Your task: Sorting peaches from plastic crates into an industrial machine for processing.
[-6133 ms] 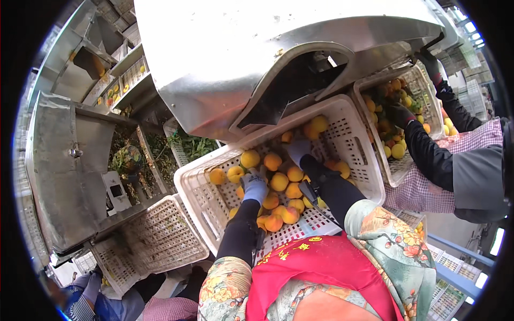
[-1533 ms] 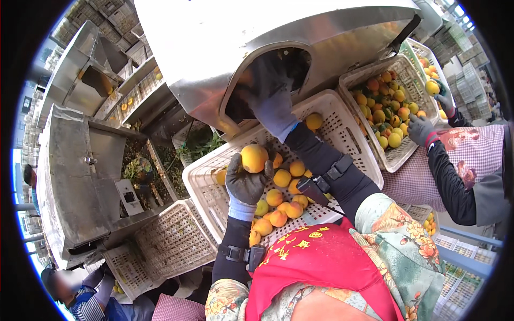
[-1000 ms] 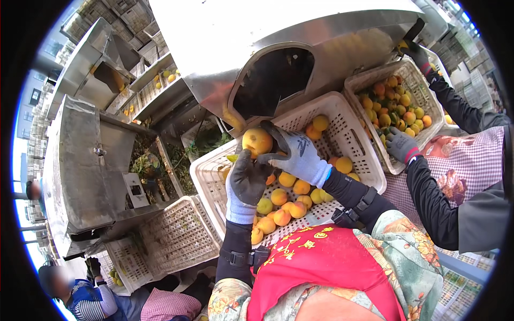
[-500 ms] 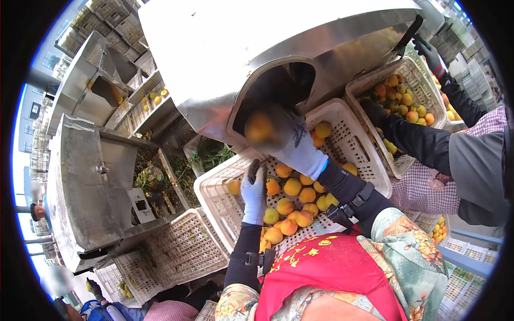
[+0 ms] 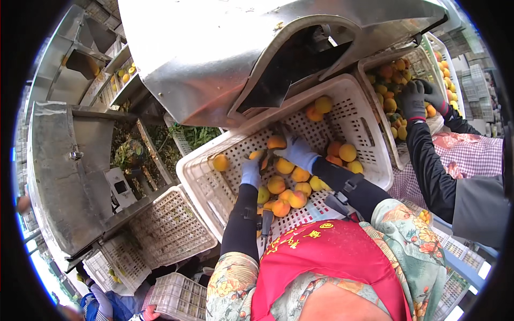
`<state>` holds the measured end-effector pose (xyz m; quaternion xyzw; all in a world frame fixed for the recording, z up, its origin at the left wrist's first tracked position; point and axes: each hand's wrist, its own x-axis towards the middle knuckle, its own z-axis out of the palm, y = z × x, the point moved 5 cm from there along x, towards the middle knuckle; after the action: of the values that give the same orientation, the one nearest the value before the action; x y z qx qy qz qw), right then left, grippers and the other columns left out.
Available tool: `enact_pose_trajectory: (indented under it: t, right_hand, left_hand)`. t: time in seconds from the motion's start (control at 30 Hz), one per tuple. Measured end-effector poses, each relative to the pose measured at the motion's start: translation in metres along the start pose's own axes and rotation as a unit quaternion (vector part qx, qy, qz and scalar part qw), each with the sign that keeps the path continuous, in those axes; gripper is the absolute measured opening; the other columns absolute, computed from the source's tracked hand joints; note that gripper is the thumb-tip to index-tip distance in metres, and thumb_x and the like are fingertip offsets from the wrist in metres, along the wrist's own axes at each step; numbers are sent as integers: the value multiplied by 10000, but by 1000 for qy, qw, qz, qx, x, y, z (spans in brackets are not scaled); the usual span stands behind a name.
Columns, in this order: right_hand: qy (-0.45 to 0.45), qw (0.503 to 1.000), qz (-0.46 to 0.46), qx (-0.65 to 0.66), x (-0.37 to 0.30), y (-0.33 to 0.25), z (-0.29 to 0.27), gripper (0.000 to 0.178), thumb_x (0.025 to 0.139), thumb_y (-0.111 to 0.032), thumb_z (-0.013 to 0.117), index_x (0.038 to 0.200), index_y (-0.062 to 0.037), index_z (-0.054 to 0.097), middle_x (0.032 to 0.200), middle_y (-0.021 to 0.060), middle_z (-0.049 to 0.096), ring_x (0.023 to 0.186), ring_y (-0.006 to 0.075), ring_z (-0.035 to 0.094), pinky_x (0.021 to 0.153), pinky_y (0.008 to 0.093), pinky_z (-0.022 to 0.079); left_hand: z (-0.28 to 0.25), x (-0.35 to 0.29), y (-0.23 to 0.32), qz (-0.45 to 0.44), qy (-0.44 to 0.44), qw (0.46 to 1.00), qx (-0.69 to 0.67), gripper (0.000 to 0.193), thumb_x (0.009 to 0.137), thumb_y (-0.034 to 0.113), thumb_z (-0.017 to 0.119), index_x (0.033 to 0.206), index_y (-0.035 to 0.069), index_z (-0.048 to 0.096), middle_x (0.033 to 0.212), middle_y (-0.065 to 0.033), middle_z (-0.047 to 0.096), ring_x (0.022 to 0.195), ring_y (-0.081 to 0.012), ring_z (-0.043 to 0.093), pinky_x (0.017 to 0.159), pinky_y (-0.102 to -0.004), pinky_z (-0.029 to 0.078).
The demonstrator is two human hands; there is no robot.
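Note:
Both my hands wear pale blue gloves with dark palms and reach down into a white perforated plastic crate point(image 5: 206, 206) of yellow-orange peaches point(image 5: 297, 199). My left hand point(image 5: 251, 170) is closed on a peach point(image 5: 256, 154), which its fingers partly hide. To its right, my right hand point(image 5: 297, 151) curls its dark fingers and thumb around another peach point(image 5: 276, 142). More peaches lie below and between the hands. A single peach point(image 5: 220, 162) rests by the crate's left wall, and a few sit toward its far and right sides.
A metal chute point(image 5: 257, 69) with a dark opening overhangs the crate's far side. At right, a co-worker's gloved hands point(image 5: 420, 99) are in another crate of peaches. A tilted crate point(image 5: 171, 224) stands to the left beside a metal machine point(image 5: 69, 171). Green leaves point(image 5: 198, 136) lie behind the crate.
My right hand has come out of the chute opening, down into the crate with a peach. My left hand has also lowered into it. The co-worker's hands have come together.

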<state>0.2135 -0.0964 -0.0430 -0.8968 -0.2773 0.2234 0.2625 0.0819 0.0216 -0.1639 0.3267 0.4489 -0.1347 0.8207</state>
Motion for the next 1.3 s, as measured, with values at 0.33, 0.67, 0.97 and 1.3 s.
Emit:
enact_pose_trajectory:
  t: [0.33,0.67,0.97,1.3]
  right_hand:
    - [-66,989,-128,37,-4,-62,-33,957,660,-356,799,1446,-88,323,1376,197,451,1219,375,465,1013,444,379]
    - [234,934,-264,62,-46,-145,-151,944,650,-429,770,1423,-77,358,1328,225,451,1128,375,488,995,487,342]
    - [376,882,-280,-50,7,-157,-170,810,700,-341,762,1354,-11,417,1293,229,490,1194,411,454,1054,536,296]
    - [149,917,-360,81,-49,-172,-142,888,722,-394,734,1450,-83,332,1322,241,470,1132,403,501,1002,474,349]
  left_hand:
    - [45,-92,65,132,-151,904,-378,583,786,566,645,1156,123,562,1168,-102,593,1128,-298,528,997,-494,389]
    - [114,-197,130,254,-155,892,-341,639,752,676,588,1115,150,591,1131,-89,599,1101,-288,522,962,-491,394]
    - [106,-211,127,256,-239,875,-334,533,905,369,584,1381,175,441,1260,-111,529,1170,-319,509,933,-476,445]
    - [105,-220,138,305,-345,839,-291,521,934,363,560,1344,68,436,1347,-178,467,1214,-308,495,1054,-454,396]
